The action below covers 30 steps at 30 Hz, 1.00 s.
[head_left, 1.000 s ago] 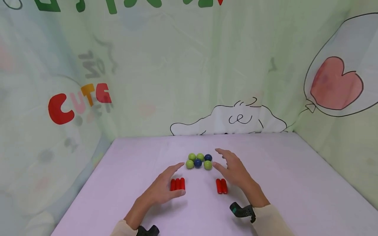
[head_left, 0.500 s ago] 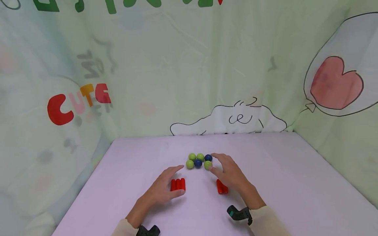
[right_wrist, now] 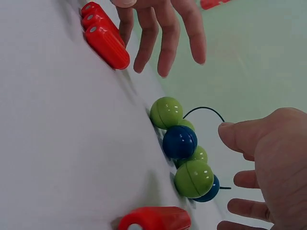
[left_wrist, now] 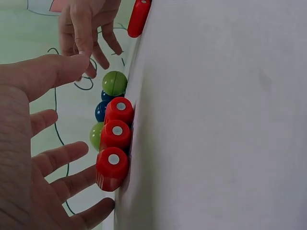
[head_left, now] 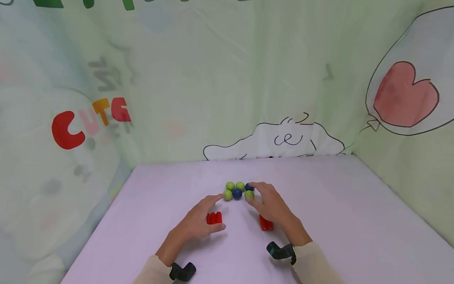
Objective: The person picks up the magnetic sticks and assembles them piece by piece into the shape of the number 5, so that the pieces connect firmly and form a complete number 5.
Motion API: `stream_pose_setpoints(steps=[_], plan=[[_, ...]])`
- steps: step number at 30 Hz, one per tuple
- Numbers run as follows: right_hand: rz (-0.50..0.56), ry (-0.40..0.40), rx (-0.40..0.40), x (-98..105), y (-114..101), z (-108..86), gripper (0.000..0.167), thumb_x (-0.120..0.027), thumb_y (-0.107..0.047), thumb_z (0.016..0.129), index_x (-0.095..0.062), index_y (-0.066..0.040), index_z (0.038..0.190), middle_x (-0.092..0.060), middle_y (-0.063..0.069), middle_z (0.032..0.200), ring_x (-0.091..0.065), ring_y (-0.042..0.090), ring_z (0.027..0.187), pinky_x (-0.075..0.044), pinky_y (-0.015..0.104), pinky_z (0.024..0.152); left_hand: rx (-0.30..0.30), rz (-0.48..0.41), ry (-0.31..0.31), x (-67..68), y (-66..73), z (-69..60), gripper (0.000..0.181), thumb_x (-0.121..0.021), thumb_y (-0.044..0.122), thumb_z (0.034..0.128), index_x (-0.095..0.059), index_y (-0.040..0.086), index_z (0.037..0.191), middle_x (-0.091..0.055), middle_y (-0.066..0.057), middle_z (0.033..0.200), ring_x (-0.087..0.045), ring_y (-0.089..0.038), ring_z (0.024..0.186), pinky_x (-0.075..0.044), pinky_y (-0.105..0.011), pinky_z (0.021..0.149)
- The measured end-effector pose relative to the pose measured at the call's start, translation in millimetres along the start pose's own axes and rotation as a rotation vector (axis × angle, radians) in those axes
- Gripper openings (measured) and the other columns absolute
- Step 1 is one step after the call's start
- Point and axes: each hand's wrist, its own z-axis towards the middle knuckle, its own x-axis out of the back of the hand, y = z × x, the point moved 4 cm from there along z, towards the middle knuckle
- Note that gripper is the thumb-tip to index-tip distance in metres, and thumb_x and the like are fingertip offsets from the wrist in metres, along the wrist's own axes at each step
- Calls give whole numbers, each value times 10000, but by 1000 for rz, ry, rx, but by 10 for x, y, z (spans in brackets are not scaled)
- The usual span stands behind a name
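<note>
Several glossy balls stand grouped on the table, green ones [head_left: 227,195] and dark blue ones [head_left: 237,193]. My right hand [head_left: 272,203] hovers over the right end of this group, thumb and fingers spread. A gap shows between it and the balls in the right wrist view. My left hand [head_left: 196,221] is held above three red rods [head_left: 213,217], fingers apart, and hides part of them. Its index fingertip lines up with the front-left green ball in the head view. Each rod bears a silvery disc [left_wrist: 117,130] in its end. Two more red rods [head_left: 263,223] lie under my right hand.
The pale lilac table [head_left: 319,205] spreads out on both sides of the hands. Behind it hangs a printed curtain [head_left: 198,79]. A black wrist camera [head_left: 182,272] sits on the left wrist, another camera [head_left: 280,251] on the right one.
My right hand has moved left, its fingers coming over the right-end balls. My left hand has shifted slightly right. The view has tilted a little; balls and rods stay put.
</note>
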Motion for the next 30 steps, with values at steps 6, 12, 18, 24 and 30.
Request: stream_pose_setpoints(steps=[6,12,18,24,30], plan=[[-13,-19,13,56,-30,56,569,-693,-309,963,-509,-136,1472,-479,143,1513,-402,380,1412,-396,608,1078,35,-21,-27,62,-23,22,848,-773,469,847,-313,439,1559,-447,38,1519,-489,-211,1323,-497,-526,985],[-26,-27,31,67,-15,43,547,-689,-306,965,-527,-126,1455,-497,150,1495,-422,381,1393,-404,610,1070,37,-9,-54,57,26,48,850,-771,475,840,-317,444,1558,-468,31,1499,-491,-201,1307,-493,-522,977],[-68,-71,62,-23,-17,51,524,-693,-292,965,-548,-117,1437,-535,129,1458,-457,356,1365,-426,575,1066,33,2,-61,37,24,34,845,-775,445,838,-340,408,1561,-480,20,1492,-501,-211,1297,-488,-516,976],[-103,-73,69,-52,16,60,513,-705,-266,959,-566,-101,1425,-562,143,1421,-480,362,1338,-437,565,1058,15,33,-80,29,47,37,825,-782,427,837,-380,345,1553,-508,10,1466,-508,-230,1303,-479,-511,1003],[-111,-83,74,-92,48,87,480,-713,-227,953,-588,-70,1390,-571,175,1388,-501,376,1312,-437,562,1058,39,74,-116,26,52,35,829,-813,410,815,-409,326,1533,-532,33,1420,-501,-207,1288,-510,-457,960]])
